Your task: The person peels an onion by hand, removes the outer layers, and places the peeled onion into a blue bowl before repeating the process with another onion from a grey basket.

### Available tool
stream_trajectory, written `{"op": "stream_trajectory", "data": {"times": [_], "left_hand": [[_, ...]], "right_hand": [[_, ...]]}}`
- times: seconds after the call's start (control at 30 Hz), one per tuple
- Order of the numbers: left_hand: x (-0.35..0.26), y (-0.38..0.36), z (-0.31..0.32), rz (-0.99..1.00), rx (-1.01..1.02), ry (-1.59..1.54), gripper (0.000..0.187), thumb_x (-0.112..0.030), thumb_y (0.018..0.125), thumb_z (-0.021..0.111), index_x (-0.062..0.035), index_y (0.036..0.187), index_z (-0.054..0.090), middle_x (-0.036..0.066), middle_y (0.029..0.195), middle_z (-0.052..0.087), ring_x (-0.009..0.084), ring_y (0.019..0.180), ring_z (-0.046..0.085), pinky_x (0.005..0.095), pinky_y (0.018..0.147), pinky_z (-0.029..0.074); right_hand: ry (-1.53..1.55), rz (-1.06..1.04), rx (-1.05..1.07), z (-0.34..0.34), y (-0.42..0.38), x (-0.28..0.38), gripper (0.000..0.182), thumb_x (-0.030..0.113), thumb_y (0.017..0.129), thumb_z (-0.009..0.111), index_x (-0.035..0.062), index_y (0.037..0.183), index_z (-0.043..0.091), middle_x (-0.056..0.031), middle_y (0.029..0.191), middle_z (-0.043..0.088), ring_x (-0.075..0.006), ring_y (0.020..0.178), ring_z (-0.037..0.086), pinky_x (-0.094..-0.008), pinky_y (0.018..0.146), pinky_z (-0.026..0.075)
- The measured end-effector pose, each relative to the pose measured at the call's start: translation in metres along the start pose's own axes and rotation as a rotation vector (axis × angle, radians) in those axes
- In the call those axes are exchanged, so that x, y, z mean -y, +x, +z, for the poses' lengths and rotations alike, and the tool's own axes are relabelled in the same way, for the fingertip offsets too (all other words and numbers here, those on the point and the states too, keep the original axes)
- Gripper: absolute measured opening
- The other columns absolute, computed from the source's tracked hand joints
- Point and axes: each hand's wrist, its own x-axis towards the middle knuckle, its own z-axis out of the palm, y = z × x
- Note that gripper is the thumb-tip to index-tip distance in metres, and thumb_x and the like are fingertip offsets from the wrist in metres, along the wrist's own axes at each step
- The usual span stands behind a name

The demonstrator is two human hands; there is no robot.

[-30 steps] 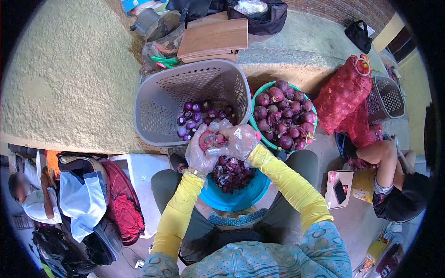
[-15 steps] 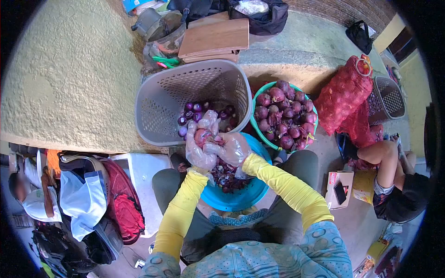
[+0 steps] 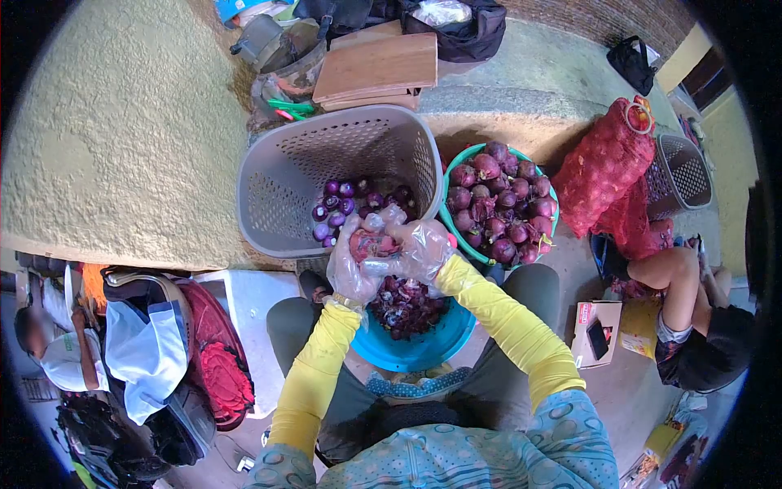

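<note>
Red onion [image 3: 373,244], partly peeled, sits clasped between both my gloved hands above the blue basin [image 3: 419,346] of purple skins on my lap. My left hand [image 3: 350,267] cups it from below in a closed grip; my right hand [image 3: 422,248] presses against its side, fingers curled onto the bulb. Both hands wear clear plastic gloves, with yellow sleeves behind them.

Just beyond the hands, a grey slatted basket [image 3: 281,183] lies tipped toward me on the concrete floor, a small cluster of peeled onions [image 3: 346,204] at its bottom, most of its inside free. Touching its right rim stands a green tub [image 3: 446,220] heaped with unpeeled onions [image 3: 498,204]. Further right, a red mesh sack [image 3: 603,167] leans against a second grey basket [image 3: 684,171].

Rough yellow plaster [image 3: 122,130] fills the left, ending in a ledge just beside the basket. Wooden boards [image 3: 375,69] and a dark bag [image 3: 460,28] rest at the top, well apart from the hands.

Space is tight: a pile of bags and clothing [image 3: 163,350] crowds my left knee, and another person's bent leg [image 3: 668,277] and a small cardboard box [image 3: 595,330] close in on my right. The clearest floor lies behind the green tub.
</note>
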Motion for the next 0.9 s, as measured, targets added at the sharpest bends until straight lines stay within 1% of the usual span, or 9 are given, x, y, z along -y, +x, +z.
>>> {"op": "stream_trajectory", "data": {"times": [0.03,0.13,0.23,0.47,0.6,0.67,0.7,0.8,0.9], "left_hand": [[-0.011,0.004,0.011,-0.398,-0.017,-0.798,0.044,-0.03,0.103,0.054,0.0038,0.13,0.053,0.024,0.143,0.056,0.0352,0.137,0.051,0.0467,0.12,0.035],[0.009,0.005,-0.001,-0.227,-0.094,-0.729,0.04,-0.034,0.107,0.038,0.0002,0.115,0.058,0.024,0.146,0.054,0.0382,0.142,0.045,0.0497,0.124,0.029],[0.002,0.007,0.012,-0.139,-0.09,-0.757,0.045,-0.039,0.107,0.044,0.0021,0.119,0.059,0.023,0.135,0.062,0.0351,0.134,0.053,0.047,0.12,0.036],[-0.009,0.007,0.022,-0.089,-0.137,-0.649,0.046,-0.036,0.108,0.041,0.0029,0.124,0.059,0.024,0.144,0.055,0.0381,0.14,0.046,0.0507,0.123,0.029],[0.007,0.005,-0.011,-0.44,-0.086,-0.813,0.049,-0.024,0.106,0.054,0.0011,0.145,0.042,0.02,0.131,0.061,0.0303,0.12,0.063,0.0389,0.102,0.054],[0.051,0.01,-0.039,-0.278,-0.162,-0.456,0.045,-0.024,0.106,0.055,0.0006,0.141,0.045,0.019,0.125,0.063,0.0297,0.12,0.063,0.0395,0.102,0.054],[0.037,0.008,-0.024,-0.275,-0.123,-0.358,0.042,-0.035,0.106,0.048,-0.0003,0.126,0.059,0.02,0.134,0.063,0.0363,0.125,0.061,0.0504,0.106,0.052],[-0.002,0.004,0.009,-0.314,-0.061,-0.751,0.042,-0.034,0.107,0.046,0.0015,0.125,0.059,0.022,0.137,0.061,0.0386,0.133,0.053,0.0506,0.115,0.043],[0.009,0.004,0.007,-0.177,-0.148,-0.684,0.046,-0.034,0.107,0.042,0.0042,0.127,0.057,0.024,0.14,0.058,0.0401,0.14,0.046,0.0499,0.122,0.032]], "right_hand": [[0.069,0.051,0.035,0.005,-0.001,-0.002,0.061,0.066,0.073,0.08,0.0071,0.087,0.07,-0.0186,0.072,0.068,-0.0388,0.073,0.071,-0.0464,0.067,0.056],[0.09,0.139,0.089,0.016,-0.005,0.001,0.06,0.065,0.078,0.077,0.0062,0.09,0.072,-0.0201,0.074,0.068,-0.0412,0.074,0.069,-0.0478,0.069,0.055],[0.132,0.189,0.094,0.026,-0.005,0.002,0.058,0.062,0.081,0.075,0.0054,0.092,0.073,-0.0217,0.077,0.069,-0.0435,0.074,0.068,-0.0494,0.069,0.055],[0.232,0.148,0.104,0.021,-0.003,-0.009,0.056,0.059,0.081,0.075,0.0064,0.098,0.074,-0.0226,0.079,0.069,-0.0442,0.077,0.068,-0.0496,0.07,0.054],[0.113,0.017,0.062,-0.021,0.009,0.006,0.058,0.062,0.076,0.078,0.0105,0.103,0.076,-0.0206,0.079,0.07,-0.043,0.078,0.069,-0.0484,0.07,0.056],[0.09,-0.054,0.002,-0.009,0.007,-0.001,0.058,0.064,0.075,0.078,0.0131,0.103,0.076,-0.0191,0.079,0.071,-0.0422,0.076,0.07,-0.0484,0.07,0.057],[0.084,-0.025,0.032,-0.004,0.004,-0.004,0.059,0.065,0.075,0.078,0.0119,0.1,0.076,-0.0191,0.078,0.071,-0.0419,0.076,0.07,-0.0484,0.07,0.056],[0.019,0.099,0.164,0.004,-0.001,0.001,0.06,0.066,0.077,0.076,0.0077,0.092,0.073,-0.0205,0.077,0.07,-0.042,0.075,0.069,-0.0485,0.07,0.056],[0.107,0.146,0.082,0.02,-0.005,0.003,0.058,0.063,0.085,0.071,0.0059,0.087,0.071,-0.0234,0.074,0.066,-0.0447,0.075,0.067,-0.0504,0.068,0.053]]}}
